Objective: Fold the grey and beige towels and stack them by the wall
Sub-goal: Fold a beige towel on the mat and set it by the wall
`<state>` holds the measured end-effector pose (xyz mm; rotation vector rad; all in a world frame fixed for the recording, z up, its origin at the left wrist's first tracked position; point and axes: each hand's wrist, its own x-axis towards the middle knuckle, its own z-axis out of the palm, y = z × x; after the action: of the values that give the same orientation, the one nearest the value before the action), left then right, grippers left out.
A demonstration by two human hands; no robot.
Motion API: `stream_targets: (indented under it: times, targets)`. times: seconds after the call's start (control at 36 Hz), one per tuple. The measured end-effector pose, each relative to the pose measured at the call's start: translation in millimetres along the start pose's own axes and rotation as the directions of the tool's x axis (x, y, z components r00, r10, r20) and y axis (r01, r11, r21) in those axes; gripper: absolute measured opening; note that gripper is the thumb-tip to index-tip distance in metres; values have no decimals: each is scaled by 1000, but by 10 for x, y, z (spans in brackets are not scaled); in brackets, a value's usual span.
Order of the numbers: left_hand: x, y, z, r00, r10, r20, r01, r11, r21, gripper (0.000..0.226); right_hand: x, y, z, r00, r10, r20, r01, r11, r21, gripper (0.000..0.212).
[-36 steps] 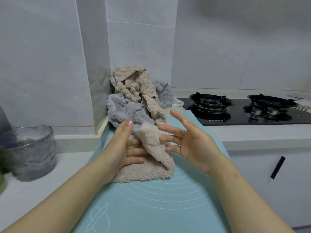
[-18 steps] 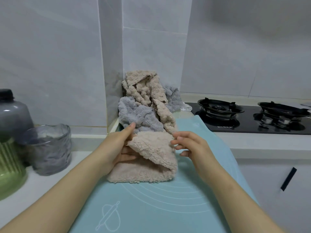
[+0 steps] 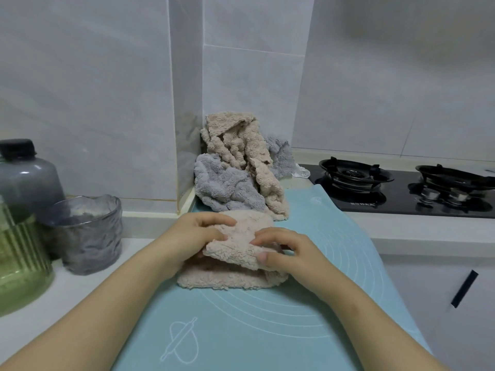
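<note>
Left hand (image 3: 198, 231), right hand (image 3: 284, 250) grip beige towel (image 3: 233, 253) flap; left thumb unseen.

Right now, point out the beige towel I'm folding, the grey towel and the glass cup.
beige towel (image 3: 235, 253), head view, top folded layer.
grey towel (image 3: 222, 183), head view, front bulge.
glass cup (image 3: 88, 236), head view, side wall.

beige towel (image 3: 230, 279), grey towel (image 3: 222, 188): fluffy, nubby cloth. mat (image 3: 267, 330): smooth, matt. hob (image 3: 401, 207): glossy black top. tumbler (image 3: 88, 236): rippled clear glass.
</note>
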<state>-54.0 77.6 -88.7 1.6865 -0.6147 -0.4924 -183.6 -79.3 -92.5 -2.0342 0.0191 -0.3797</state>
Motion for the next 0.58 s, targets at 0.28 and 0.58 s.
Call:
stream_targets:
  times: [0.28,0.58]
  targets:
    - [-13,13,-133,991,3,-131,11,995,101,30,14,40,14,1000,-18,-16,17,996,-85,16]
    - [-4,-11,-198,992,7,-123,15,984,177,40,-7,26,52,996,-10,88,41,933,-358,48]
